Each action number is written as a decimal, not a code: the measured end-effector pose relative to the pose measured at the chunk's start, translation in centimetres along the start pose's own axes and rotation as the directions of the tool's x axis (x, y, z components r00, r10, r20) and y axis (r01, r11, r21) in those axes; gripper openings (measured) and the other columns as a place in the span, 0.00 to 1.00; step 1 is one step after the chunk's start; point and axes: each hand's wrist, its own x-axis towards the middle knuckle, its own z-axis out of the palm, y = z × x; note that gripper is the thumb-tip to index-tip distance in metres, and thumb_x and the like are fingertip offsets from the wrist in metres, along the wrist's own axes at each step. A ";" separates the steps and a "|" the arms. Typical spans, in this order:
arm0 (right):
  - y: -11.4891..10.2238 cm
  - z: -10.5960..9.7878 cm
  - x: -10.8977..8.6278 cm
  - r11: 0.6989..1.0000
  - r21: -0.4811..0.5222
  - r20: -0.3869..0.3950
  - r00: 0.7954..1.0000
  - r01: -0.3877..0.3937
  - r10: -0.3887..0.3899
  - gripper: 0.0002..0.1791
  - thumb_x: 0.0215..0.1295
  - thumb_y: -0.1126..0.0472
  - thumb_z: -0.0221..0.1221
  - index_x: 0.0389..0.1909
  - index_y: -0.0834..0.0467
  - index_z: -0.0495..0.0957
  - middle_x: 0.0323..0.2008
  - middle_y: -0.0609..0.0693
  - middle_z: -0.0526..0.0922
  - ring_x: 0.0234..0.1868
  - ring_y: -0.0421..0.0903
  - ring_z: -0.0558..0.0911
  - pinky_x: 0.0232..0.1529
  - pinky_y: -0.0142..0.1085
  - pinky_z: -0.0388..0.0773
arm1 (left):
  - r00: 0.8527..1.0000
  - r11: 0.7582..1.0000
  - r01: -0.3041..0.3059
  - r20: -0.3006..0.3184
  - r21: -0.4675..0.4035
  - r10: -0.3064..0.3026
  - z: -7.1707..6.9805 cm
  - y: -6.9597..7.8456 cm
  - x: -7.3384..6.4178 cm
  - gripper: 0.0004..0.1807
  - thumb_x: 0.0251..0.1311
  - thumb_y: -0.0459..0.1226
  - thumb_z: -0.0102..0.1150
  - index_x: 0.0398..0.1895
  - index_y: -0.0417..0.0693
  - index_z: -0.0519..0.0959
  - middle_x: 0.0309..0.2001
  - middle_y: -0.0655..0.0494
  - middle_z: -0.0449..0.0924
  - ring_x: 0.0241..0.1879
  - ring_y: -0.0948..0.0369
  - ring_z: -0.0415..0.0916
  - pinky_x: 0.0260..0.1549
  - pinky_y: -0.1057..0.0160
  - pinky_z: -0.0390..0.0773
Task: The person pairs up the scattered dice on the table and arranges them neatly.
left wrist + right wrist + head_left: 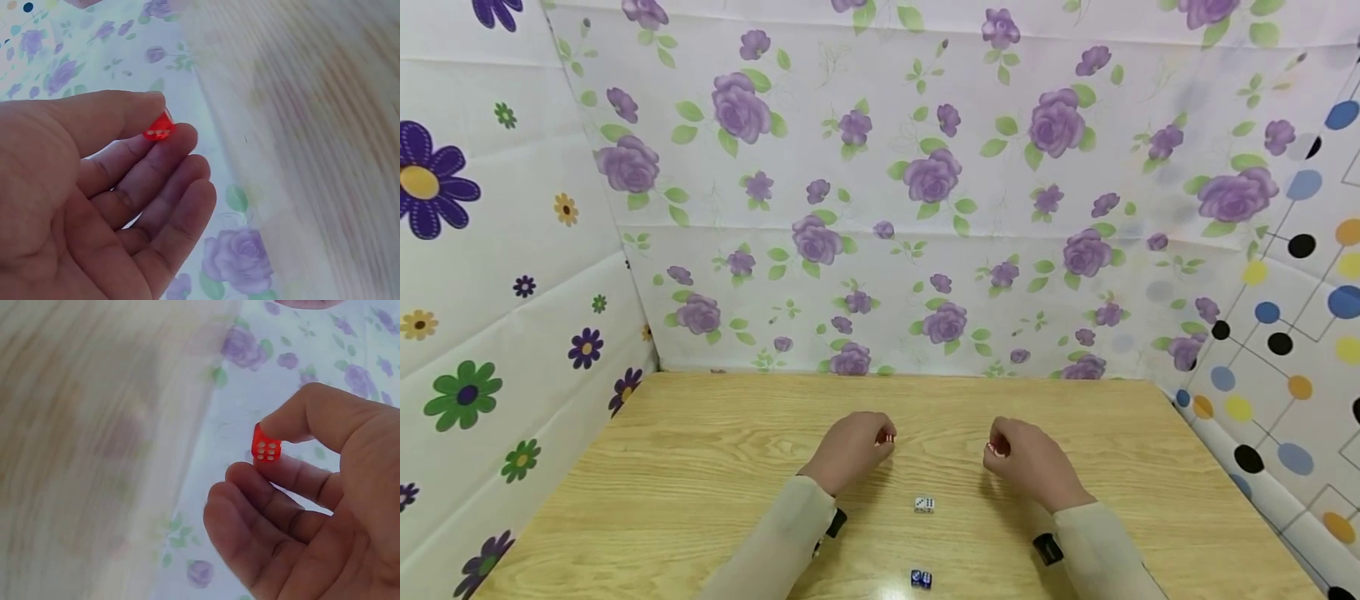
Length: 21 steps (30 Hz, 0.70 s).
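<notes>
My left hand (852, 450) pinches a red die (159, 127) between thumb and fingertips, over the left middle of the table. Across from it, my right hand (1032, 458) pinches another red die (267, 445); white pips show on its face in the right wrist view. The other fingers of both hands are curled loosely inward. Between the forearms, a pair of white dice (924, 505) with black pips sits side by side on the table. Nearer the front lies a pair of dark blue dice (921, 578) with white pips.
The wooden table (700, 467) ends at a back wall of purple-rose cloth (880, 292). Flowered cloth (512, 333) hangs along the left side, and dotted cloth (1285, 367) along the right. Black bands (1048, 549) circle both wrists.
</notes>
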 end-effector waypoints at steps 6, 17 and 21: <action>-0.8 -0.3 0.1 0.997 0.038 -0.041 0.997 0.067 -0.065 0.10 0.56 0.62 0.61 0.24 0.50 0.67 0.22 0.42 0.68 0.22 0.40 0.66 0.23 0.33 0.65 | 0.999 0.999 -0.037 -0.032 0.011 0.037 -0.4 0.1 -0.7 0.07 0.62 0.44 0.59 0.39 0.54 0.82 0.32 0.67 0.77 0.31 0.68 0.71 0.33 0.65 0.74; -2.6 -1.2 -0.1 0.992 0.044 -0.148 0.983 0.116 -0.108 0.05 0.60 0.57 0.59 0.30 0.46 0.72 0.26 0.36 0.73 0.28 0.36 0.73 0.30 0.33 0.73 | 0.993 0.997 -0.083 -0.084 0.007 0.083 -2.6 1.3 -1.5 0.05 0.63 0.42 0.58 0.40 0.55 0.80 0.34 0.66 0.77 0.34 0.68 0.73 0.34 0.65 0.75; -3.0 -1.3 -0.2 0.992 0.044 -0.162 0.981 0.119 -0.111 0.04 0.60 0.57 0.59 0.31 0.46 0.72 0.26 0.36 0.73 0.28 0.37 0.73 0.29 0.32 0.73 | 0.993 0.996 -0.085 -0.078 0.007 0.086 -2.8 1.4 -1.6 0.05 0.63 0.43 0.58 0.40 0.57 0.79 0.34 0.68 0.78 0.33 0.69 0.73 0.33 0.66 0.75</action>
